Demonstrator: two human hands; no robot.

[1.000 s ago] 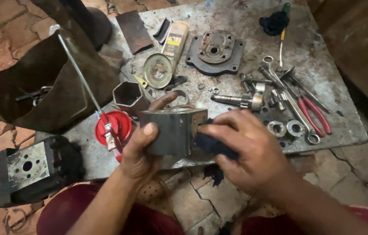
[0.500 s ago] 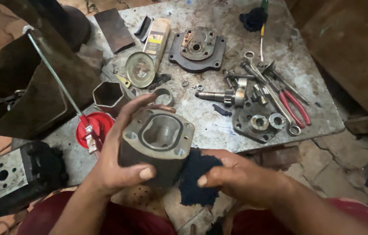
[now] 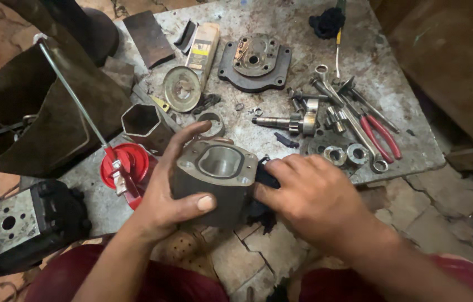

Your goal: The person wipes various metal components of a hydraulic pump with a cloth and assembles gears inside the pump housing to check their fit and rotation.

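Worktable, hollow pump housing in-hand.

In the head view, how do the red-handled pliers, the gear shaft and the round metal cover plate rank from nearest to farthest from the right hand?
From the right hand:
1. Gear shaft, lying on the table just above the hand.
2. Red-handled pliers, up and to the hand's right.
3. Round metal cover plate, at the table's far side.

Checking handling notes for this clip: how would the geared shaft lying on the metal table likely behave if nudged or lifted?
The geared shaft is a round metal rod lying on its side, so it would probably roll when pushed, though its wider gear end may swing it in an arc. It looks solid and stiff, likely heavy for its size. The grimy metal table hints at oil, so possibly slippery.
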